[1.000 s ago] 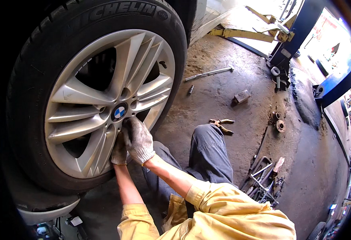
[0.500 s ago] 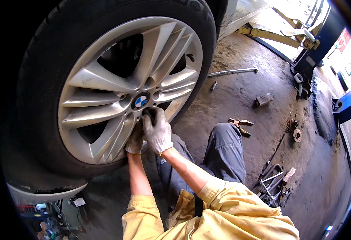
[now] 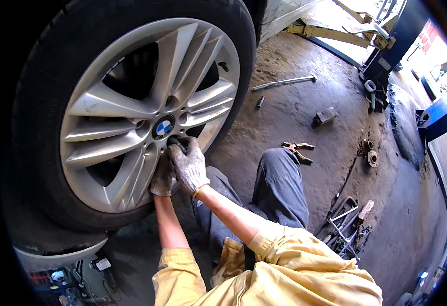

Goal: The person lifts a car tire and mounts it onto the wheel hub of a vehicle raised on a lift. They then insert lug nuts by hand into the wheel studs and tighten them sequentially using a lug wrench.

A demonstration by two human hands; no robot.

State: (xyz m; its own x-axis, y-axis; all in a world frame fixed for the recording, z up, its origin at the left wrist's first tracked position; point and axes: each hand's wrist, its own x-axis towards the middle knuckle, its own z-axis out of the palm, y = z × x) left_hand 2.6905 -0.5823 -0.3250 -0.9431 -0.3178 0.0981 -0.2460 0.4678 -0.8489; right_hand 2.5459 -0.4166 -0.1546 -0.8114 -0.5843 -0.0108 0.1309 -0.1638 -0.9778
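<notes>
A silver multi-spoke wheel with a blue-and-white centre cap fills the left of the view inside a black tire. My right hand, in a soiled pale glove, has its fingers curled against a bolt hole just below and right of the cap, around something small and dark that I cannot make out. My left hand, in a dirtier glove, is at the lower spoke beside and partly behind my right; its fingertips are hidden.
My bent knees are below the wheel. On the stained floor lie a long bar, a cylinder, a metal block, pliers, round metal parts and several tools. A blue lift post stands beyond.
My view has shifted, moving the scene within the picture. Both hands stay just below the centre cap; my right fingers are slightly rearranged, with a dark shape showing between them.
</notes>
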